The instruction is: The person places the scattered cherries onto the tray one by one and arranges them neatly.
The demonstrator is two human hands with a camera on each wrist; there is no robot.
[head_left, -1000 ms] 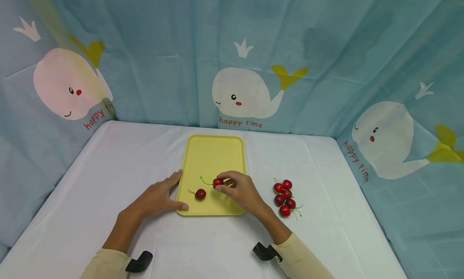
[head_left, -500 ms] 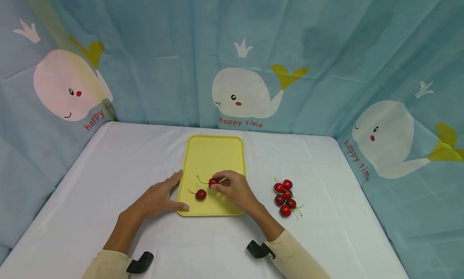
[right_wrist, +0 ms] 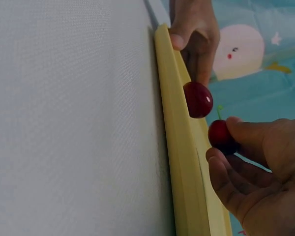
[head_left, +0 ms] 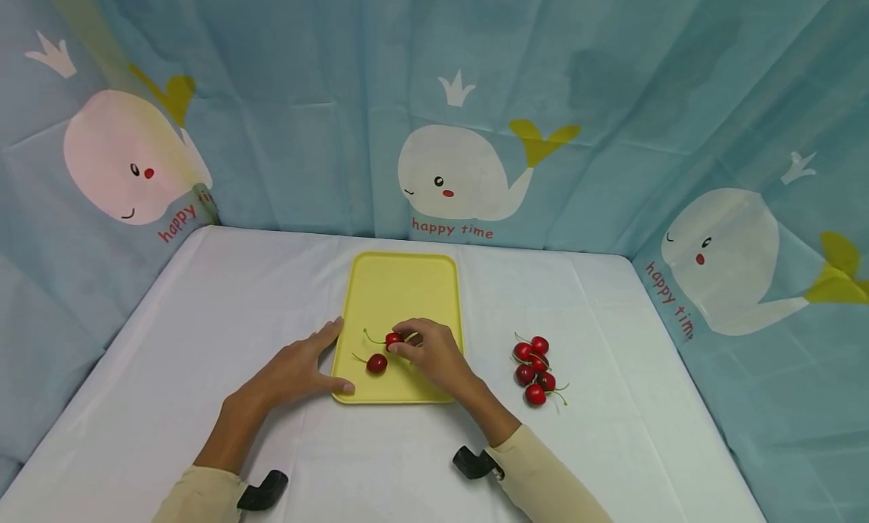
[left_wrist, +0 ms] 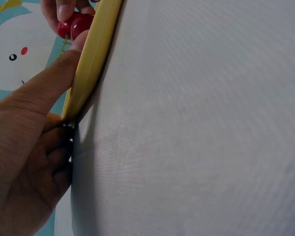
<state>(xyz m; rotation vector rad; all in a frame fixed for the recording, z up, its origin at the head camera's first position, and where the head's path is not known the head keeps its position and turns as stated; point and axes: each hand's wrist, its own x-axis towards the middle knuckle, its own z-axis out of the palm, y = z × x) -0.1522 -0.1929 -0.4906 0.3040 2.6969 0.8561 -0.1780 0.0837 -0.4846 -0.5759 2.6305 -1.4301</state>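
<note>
In the head view a yellow tray lies on the white table. My left hand rests at its left edge, thumb on the near corner and straight fingers along the side. My right hand, over the tray, pinches a red cherry between thumb and fingers, its green stem pointing left. Just nearer to me a second cherry lies on the tray. The right wrist view shows the pinched cherry close to the other cherry.
To the right of the tray, several cherries lie clustered on the white tablecloth. A blue curtain printed with whales hangs behind and along both sides. A black wrist mount sits by the left sleeve, another black mount by the right.
My right hand has moved a little to the left over the tray with the pinched cherry, closer to the cherry lying there. The left hand has stayed put.
</note>
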